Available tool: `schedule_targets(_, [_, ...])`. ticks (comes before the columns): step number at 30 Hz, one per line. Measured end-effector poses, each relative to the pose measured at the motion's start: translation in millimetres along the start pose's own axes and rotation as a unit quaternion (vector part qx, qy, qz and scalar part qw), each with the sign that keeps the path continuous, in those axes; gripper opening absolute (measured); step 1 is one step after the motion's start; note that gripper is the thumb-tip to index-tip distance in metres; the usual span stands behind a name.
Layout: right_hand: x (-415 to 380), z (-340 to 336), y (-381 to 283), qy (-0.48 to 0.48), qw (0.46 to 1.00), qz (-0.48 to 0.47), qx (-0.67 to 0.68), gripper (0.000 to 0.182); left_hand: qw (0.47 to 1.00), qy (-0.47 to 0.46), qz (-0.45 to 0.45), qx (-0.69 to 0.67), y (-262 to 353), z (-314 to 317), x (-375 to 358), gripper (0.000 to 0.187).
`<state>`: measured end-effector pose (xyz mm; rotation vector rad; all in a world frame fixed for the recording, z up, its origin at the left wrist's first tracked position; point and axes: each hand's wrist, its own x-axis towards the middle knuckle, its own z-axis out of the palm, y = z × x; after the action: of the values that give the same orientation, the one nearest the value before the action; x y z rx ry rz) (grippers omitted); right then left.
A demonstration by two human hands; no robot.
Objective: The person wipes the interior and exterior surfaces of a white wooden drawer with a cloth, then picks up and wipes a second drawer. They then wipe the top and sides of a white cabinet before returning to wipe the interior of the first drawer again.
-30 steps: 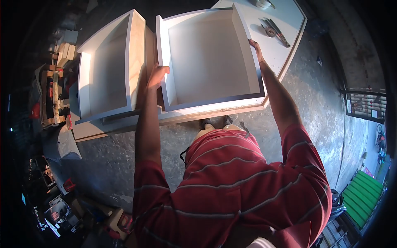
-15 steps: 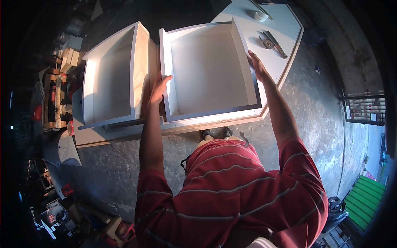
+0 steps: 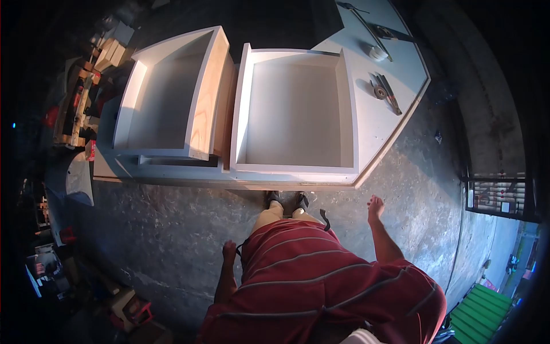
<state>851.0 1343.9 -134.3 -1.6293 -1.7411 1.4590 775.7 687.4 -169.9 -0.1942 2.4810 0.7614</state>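
Note:
Two white drawer-like boxes lie side by side with their hollow sides up. The right box [image 3: 347,114] rests on a white-topped work table [image 3: 389,129]. The left box [image 3: 201,123], with a bare wood outer side, sits on top of another piece. Both my hands are away from the boxes. My right hand [image 3: 375,207] hangs over the floor below the table's right corner, fingers loosely bent and apart, nothing in them. Low beside my waist is my left hand [image 3: 229,250]; it is dark and its fingers cannot be made out clearly.
On the table's right part lie a roll of tape [image 3: 379,92] beside a dark hand tool [image 3: 389,94], a white roll [image 3: 377,53] and a long thin bar [image 3: 369,31]. Wood pieces [image 3: 80,114] are piled at the left. A green ribbed panel [image 3: 481,309] is at lower right.
Both hands have let go of the right box and dropped back toward my body. That box now sits squarer to the table's front edge, beside the left one.

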Motion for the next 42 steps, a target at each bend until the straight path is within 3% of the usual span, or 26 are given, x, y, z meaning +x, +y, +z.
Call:
schedule_targets(1, [-17,-9,26,-0.029,0.99,-0.035,-0.134,0.024,0.976,-0.072,-0.179,-0.097,-17,18,-47,0.036])
schedule_targets(2, [-21,-23,64,-0.125,0.961,-0.031,-0.243,0.024,0.956,-0.216,-0.191,0.046,-24,12,-90,0.03])
schedule_targets(3, [-32,-32,83,-0.232,0.902,0.017,-0.364,0.025,0.94,-0.212,0.261,0.06,-52,7,-144,0.031])
schedule_targets(5, [-67,-33,78,-0.423,0.72,0.094,-0.542,0.036,0.945,-0.226,0.233,0.023,-119,37,-188,0.031])
schedule_targets(7, [-89,-27,87,-0.485,0.641,0.119,-0.583,0.035,0.948,-0.228,0.223,-0.001,-146,54,-199,0.032])
schedule_targets(8, [-97,-17,86,-0.48,0.643,0.115,-0.586,0.035,0.948,-0.227,-0.169,-0.144,-149,60,-190,0.034])
schedule_targets(9, [-107,-9,85,-0.46,0.679,0.103,-0.563,0.034,0.782,-0.192,-0.532,-0.261,-154,64,-186,0.037])
schedule_targets(10, [-111,1,83,-0.438,0.714,0.088,-0.539,0.034,0.784,-0.16,-0.532,-0.275,-163,53,-173,0.037])
schedule_targets(11, [-107,13,87,-0.432,0.716,0.08,-0.542,0.034,0.85,-0.136,-0.439,-0.256,-156,31,-152,0.038])
schedule_targets(14, [-106,57,83,-0.437,0.777,-0.071,-0.447,0.026,0.909,-0.046,-0.32,-0.264,-127,-24,-81,0.038])
schedule_targets(17, [-111,113,71,-0.424,0.824,-0.088,-0.365,0.025,0.957,0.114,-0.045,-0.264,-155,-52,-6,0.038])
schedule_targets(18, [-129,131,55,-0.402,0.804,-0.118,-0.423,0.027,0.957,0.184,0.041,-0.22,-164,-60,9,0.038])
schedule_targets(21, [-177,181,26,-0.411,0.731,-0.204,-0.506,0.03,0.923,0.213,0.004,-0.321,-178,-89,2,0.037])
schedule_targets(23, [-201,217,35,-0.43,0.711,-0.26,-0.492,0.02,0.92,0.137,-0.072,-0.359,-214,-87,4,0.037])
schedule_targets(24, [-193,236,59,-0.473,0.655,-0.302,-0.506,0.018,0.936,0.136,-0.059,-0.319,-239,-77,3,0.037])
schedule_targets(28, [-295,296,36,-0.5,0.585,-0.262,-0.583,0.022,0.924,0.109,-0.127,-0.345,-316,-62,-44,0.041])
schedule_targets(31, [-352,352,14,-0.565,0.435,-0.306,-0.631,0.033,0.884,0.104,-0.234,-0.391,-371,-38,-89,0.041])
schedule_targets(32, [-370,374,1,-0.604,0.471,-0.231,-0.6,0.032,0.838,0.086,-0.319,-0.435,-365,-50,-105,0.04])
schedule_targets(33, [-391,404,-5,-0.607,0.463,-0.238,-0.601,0.032,0.781,0.069,-0.4,-0.474,-360,-62,-126,0.039])
schedule_targets(35, [-463,479,-33,-0.564,0.556,-0.357,-0.496,0.026,0.696,0.049,-0.487,-0.525,-371,-88,-128,0.038])
schedule_targets(36, [-501,521,-59,-0.609,0.623,-0.271,-0.41,0.024,0.695,0.05,-0.49,-0.525,-379,-109,-110,0.038])
schedule_targets(37, [-544,564,-91,-0.598,0.629,-0.291,-0.401,0.022,0.708,0.093,-0.438,-0.545,-390,-134,-92,0.038])
schedule_targets(38, [-565,609,-109,-0.554,0.62,-0.463,-0.307,0.022,0.722,0.126,-0.389,-0.558,-401,-162,-78,0.038])
schedule_targets(40, [-629,683,-177,-0.47,0.707,-0.472,-0.238,0.021,0.718,0.162,-0.348,-0.581,-406,-261,-15,0.036])
schedule_targets(41, [-644,718,-201,-0.409,0.714,-0.548,-0.147,0.021,0.731,0.164,-0.289,-0.596,-420,-309,28,0.027])
schedule_targets(42, [-641,754,-210,-0.315,0.738,-0.582,-0.13,0.025,0.783,0.196,-0.241,-0.539,-407,-377,62,0.03])
